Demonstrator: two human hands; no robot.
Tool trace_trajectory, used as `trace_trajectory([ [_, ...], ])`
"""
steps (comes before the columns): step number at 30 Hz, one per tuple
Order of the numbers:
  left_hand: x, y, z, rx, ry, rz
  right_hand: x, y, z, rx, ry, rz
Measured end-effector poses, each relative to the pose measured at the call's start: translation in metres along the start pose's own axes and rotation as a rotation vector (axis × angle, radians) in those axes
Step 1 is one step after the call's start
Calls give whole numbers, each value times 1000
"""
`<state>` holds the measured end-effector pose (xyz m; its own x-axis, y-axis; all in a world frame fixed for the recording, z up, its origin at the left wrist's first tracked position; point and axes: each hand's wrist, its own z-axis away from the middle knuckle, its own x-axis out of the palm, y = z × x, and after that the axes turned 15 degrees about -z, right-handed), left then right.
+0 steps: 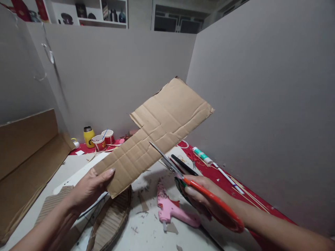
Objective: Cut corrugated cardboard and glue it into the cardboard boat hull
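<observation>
My left hand (95, 183) grips the narrow lower end of a creased piece of cardboard (170, 108), thumb on top. The piece is held up above the table, slanting toward the upper right, where it widens. My right hand (201, 193) is closed round a pair of scissors with red-orange handles (217, 204). One scissor blade (159, 151) lies across the face of the cardboard from its lower edge; the other blade is mostly hidden. Below, a pink glue gun (172, 211) lies on the table. A boat-shaped cardboard form (112, 219) sits beneath my left hand.
A large folded cardboard sheet (28, 153) stands at the left. At the back are a yellow bottle (89, 136) and paper cups (98, 143). A green-and-white tube (202, 156) and thin sticks (248, 191) lie along the right. Grey partitions (117, 76) enclose the table.
</observation>
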<state>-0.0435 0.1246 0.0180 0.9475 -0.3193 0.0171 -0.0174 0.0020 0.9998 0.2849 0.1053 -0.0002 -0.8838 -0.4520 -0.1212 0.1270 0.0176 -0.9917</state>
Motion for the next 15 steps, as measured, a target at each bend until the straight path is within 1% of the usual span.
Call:
trace_trajectory([
  [2,0,0,-1,3,0,-9,2,-3,0,-34,-15,23],
  [6,1,1,-1,9,27,-50,0,-12,-4,-145,-106,149],
  [9,2,-2,0,-7,30,-50,-2,-15,-9,-212,-132,209],
  [11,3,-4,0,-20,17,-35,-2,-15,-11,-200,-124,191],
  [15,4,-5,0,-38,-8,-22,2,-9,-10,-69,-74,70],
])
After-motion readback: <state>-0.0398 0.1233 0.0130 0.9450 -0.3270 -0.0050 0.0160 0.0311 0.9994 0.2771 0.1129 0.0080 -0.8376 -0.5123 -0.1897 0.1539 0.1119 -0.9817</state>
